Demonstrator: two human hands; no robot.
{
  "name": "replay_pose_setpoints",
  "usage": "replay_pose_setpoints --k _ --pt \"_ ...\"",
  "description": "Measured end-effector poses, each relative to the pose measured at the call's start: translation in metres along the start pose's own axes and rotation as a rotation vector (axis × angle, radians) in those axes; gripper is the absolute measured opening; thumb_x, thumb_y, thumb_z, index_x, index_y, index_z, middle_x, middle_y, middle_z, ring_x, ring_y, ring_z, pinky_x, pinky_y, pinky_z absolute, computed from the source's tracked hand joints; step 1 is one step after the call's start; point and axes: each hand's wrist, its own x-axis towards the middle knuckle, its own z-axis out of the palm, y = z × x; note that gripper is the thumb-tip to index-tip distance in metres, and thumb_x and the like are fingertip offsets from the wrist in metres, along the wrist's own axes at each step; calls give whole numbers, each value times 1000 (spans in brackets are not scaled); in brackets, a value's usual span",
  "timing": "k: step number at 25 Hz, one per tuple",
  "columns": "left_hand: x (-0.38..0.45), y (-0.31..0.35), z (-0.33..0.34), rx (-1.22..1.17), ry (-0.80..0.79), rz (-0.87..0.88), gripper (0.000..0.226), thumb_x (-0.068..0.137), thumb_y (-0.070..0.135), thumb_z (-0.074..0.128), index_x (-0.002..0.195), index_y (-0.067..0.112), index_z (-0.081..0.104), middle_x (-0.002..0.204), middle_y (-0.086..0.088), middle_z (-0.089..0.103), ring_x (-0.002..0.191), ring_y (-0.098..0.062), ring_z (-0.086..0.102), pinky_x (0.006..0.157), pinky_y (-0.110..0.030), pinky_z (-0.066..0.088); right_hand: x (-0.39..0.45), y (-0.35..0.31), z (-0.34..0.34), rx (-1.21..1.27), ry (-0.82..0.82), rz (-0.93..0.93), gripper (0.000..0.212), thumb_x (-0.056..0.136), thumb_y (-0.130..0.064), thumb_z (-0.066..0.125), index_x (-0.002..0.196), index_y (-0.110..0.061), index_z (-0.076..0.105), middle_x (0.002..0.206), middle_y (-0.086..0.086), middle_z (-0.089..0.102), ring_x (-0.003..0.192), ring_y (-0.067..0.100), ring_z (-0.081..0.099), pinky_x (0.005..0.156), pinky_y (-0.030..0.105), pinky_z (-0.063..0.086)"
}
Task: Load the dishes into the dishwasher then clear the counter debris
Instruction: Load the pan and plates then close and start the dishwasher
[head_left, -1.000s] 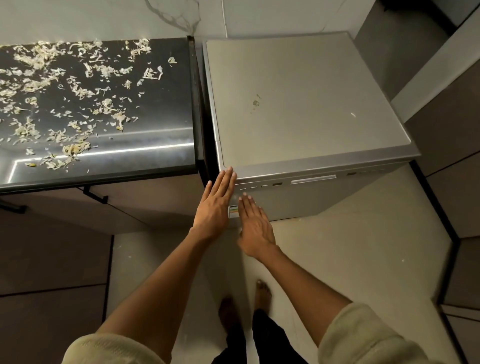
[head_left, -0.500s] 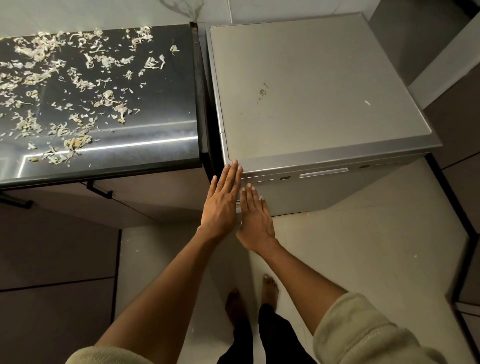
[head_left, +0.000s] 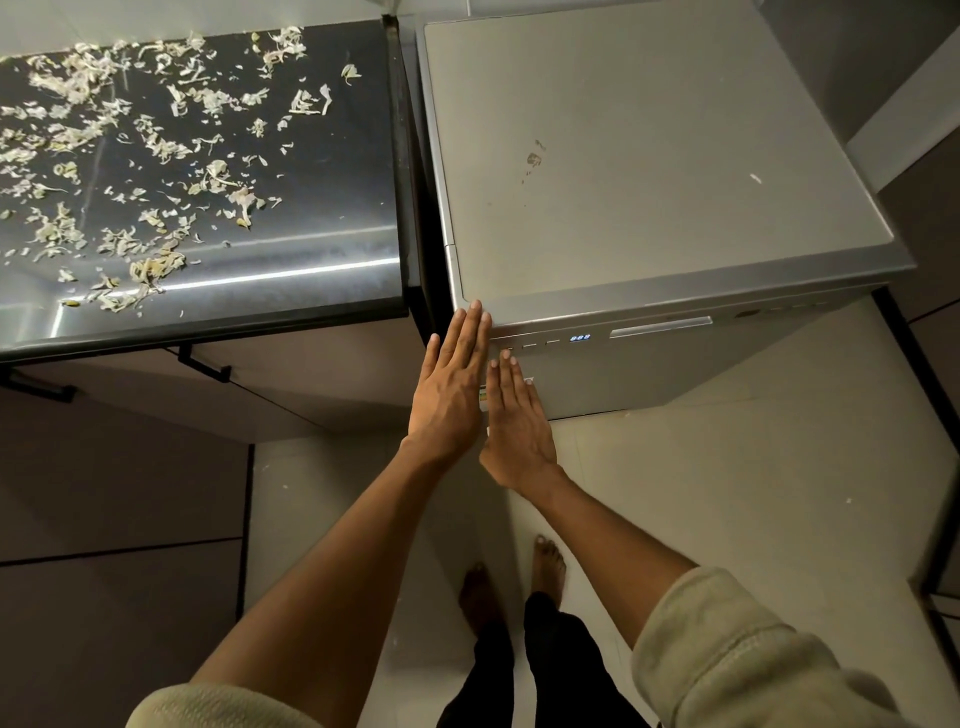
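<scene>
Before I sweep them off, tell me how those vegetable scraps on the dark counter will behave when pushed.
The scraps look thin and curled, so probably very light and floppy. They lie scattered, so they would likely spread rather than move as one heap. The counter is glossy, so dry bits should slide easily; damp ones may stick.

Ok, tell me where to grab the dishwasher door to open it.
Probably the long recessed handle slot in the dishwasher control strip, right of the lit display. Come from the front, fingers hooked up under it, then pull towards you; both hands sit left of it.
</scene>
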Motion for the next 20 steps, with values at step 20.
replay_pose_setpoints --k 20 --pt "0 16 11 75 123 -64 111 72 -12 53 157 12 -13 166 -6 -17 152 -21 -16 126 -44 5 -10 32 -27 -52 -36 44 107 88 -30 64 158 -11 -15 166 8 -20 153 21 -18 126 38 -2"
